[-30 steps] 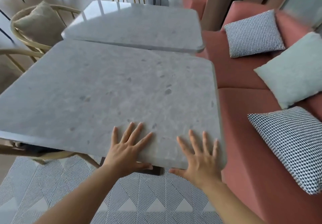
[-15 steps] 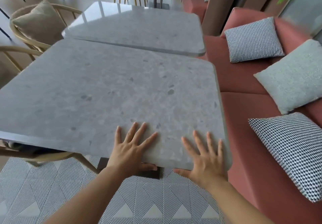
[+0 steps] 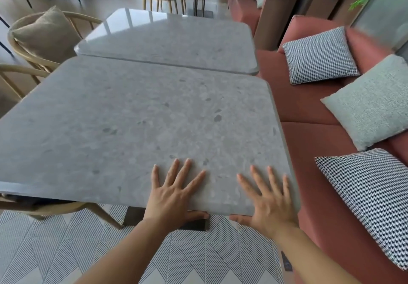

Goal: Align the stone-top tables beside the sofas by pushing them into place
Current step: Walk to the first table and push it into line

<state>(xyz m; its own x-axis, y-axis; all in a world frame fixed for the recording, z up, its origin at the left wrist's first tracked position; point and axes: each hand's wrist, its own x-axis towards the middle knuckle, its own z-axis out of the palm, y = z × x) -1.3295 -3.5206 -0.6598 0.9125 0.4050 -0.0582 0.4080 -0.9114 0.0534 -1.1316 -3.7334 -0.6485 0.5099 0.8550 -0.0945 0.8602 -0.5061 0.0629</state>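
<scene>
The near grey stone-top table (image 3: 143,124) fills the middle of the head view, its right edge close along the red sofa (image 3: 309,142). My left hand (image 3: 174,193) and my right hand (image 3: 267,202) rest on its near right edge, fingers spread flat on top and thumbs hooked under the rim. A second stone-top table (image 3: 172,40) stands just beyond, its near edge almost meeting the first table's far edge and its right corner set a little further left. The near table's dark base (image 3: 134,216) shows below the rim.
Houndstooth cushions (image 3: 320,56) (image 3: 371,195) and a pale green cushion (image 3: 371,104) lie on the sofa. Wooden chairs (image 3: 28,49), one with a beige cushion, stand along the tables' left side. A striped rug (image 3: 198,257) covers the floor under me. More chairs and sofas stand further back.
Both hands keep the same hold on the near edge. The gap between the two tables looks slightly narrower, and the view has lifted to show more of the room beyond.
</scene>
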